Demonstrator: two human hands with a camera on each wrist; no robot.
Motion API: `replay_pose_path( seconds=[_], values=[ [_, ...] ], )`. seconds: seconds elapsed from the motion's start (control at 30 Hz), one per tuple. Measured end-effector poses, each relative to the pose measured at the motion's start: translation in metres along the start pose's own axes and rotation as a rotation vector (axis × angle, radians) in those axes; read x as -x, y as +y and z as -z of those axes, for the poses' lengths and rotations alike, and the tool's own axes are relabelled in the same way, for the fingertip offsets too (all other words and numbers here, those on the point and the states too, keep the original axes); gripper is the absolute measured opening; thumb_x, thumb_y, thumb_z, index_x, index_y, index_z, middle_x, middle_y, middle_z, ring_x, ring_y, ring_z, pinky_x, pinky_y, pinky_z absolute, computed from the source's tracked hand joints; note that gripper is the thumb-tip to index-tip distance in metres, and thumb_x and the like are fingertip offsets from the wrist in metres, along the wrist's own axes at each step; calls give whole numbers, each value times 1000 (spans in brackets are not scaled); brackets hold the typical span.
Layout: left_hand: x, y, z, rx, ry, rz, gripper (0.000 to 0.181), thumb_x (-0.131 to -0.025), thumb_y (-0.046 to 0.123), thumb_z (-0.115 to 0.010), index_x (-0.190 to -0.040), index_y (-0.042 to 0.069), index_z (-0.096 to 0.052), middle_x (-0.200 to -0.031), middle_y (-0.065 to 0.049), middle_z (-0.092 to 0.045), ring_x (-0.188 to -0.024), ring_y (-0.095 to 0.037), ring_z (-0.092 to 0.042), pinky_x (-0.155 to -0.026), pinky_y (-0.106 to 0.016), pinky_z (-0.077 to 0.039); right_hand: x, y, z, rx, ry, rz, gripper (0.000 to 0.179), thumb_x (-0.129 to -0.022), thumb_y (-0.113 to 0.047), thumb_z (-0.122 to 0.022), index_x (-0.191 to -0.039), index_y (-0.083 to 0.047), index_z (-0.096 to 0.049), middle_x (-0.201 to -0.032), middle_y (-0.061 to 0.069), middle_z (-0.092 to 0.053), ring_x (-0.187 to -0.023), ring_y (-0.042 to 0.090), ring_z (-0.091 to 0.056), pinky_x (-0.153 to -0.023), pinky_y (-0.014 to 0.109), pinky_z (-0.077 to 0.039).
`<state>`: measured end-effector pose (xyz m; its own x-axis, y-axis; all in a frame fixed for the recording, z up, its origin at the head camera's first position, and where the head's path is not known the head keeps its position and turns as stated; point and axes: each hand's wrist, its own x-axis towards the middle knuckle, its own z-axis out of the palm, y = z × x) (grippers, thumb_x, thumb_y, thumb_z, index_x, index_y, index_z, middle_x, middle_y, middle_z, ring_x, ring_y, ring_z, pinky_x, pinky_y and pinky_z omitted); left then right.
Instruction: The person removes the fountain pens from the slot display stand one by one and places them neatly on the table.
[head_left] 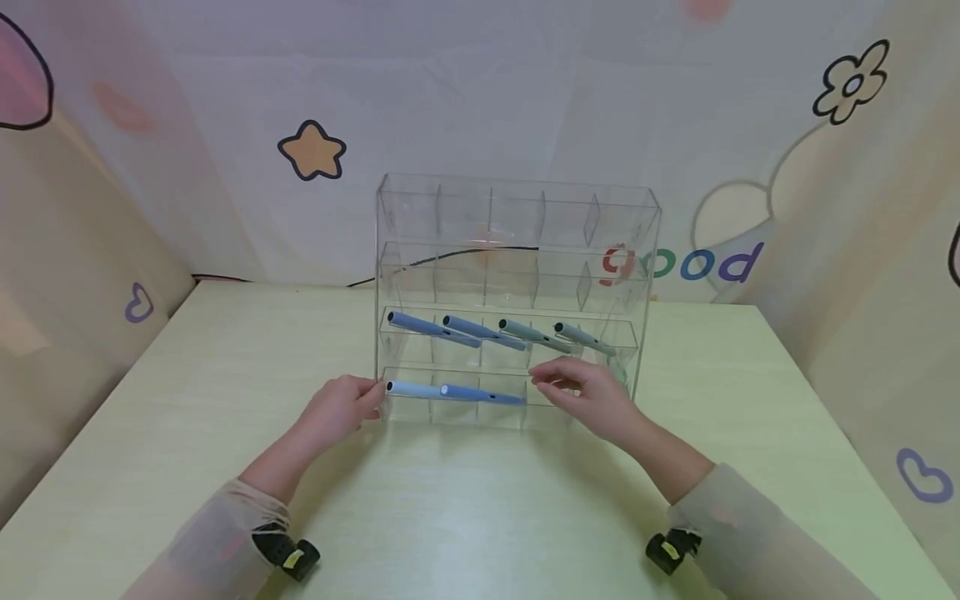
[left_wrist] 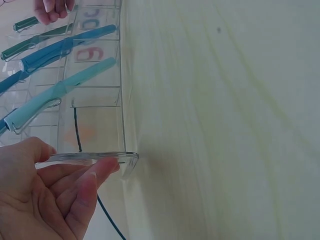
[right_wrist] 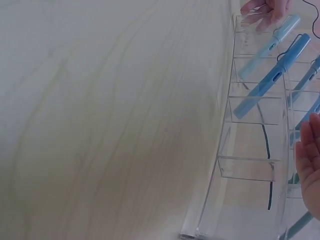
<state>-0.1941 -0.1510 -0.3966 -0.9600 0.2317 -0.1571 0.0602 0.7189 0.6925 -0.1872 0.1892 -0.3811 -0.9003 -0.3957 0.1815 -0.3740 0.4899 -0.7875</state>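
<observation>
A clear acrylic pen rack [head_left: 513, 227] with stepped rows of compartments stands on the table. My left hand [head_left: 341, 410] pinches the rack's lower left side panel between thumb and fingers, as the left wrist view shows. In the bottom row a light blue pen [head_left: 414, 389] and a blue pen [head_left: 483, 395] lie slanted at the left. The row above carries two blue pens and two green pens, among them a green pen [head_left: 534, 336]. My right hand [head_left: 592, 395] hovers before the bottom row, right of the blue pen, fingers loosely bent with nothing visible between them.
The pale wooden table [head_left: 465, 508] runs back to a patterned cloth [head_left: 480, 108] behind the rack, with more cloth at both sides. In the rack's upper two rows no pens show. A black wrist camera [head_left: 288, 554] sits at each sleeve.
</observation>
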Motion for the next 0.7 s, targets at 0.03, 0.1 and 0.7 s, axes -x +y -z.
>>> replay_pose_path(
  seconds=[0.03,0.1,0.7],
  values=[
    [0,0,0,2,-2,-2,38,-97,24,-42,-116,-1,-63,-95,-18,-69,-55,-17,-54,-45,-25,-33,-1,0,-1,4,-1,7,21,-88,-6,-62,-109,-4,-66,-104,7,-66,-91,19,-62,-75,24,-51],
    [1,0,1,5,-5,-2,39,-97,24,-42,-118,-1,-62,-94,-18,-69,-53,-17,-51,-45,-25,-33,-2,-1,-2,12,-3,21,21,-88,-6,-62,-108,-4,-66,-103,6,-67,-91,18,-63,-76,26,-51],
    [-1,-2,0,-10,-12,-27,39,-98,25,-40,-115,-1,-63,-94,-18,-69,-62,-18,-59,-49,-28,-37,-7,-6,-12,-17,-73,18,21,-90,-7,-60,-111,-5,-65,-106,11,-64,-97,19,-60,-86,34,-48]
  ],
)
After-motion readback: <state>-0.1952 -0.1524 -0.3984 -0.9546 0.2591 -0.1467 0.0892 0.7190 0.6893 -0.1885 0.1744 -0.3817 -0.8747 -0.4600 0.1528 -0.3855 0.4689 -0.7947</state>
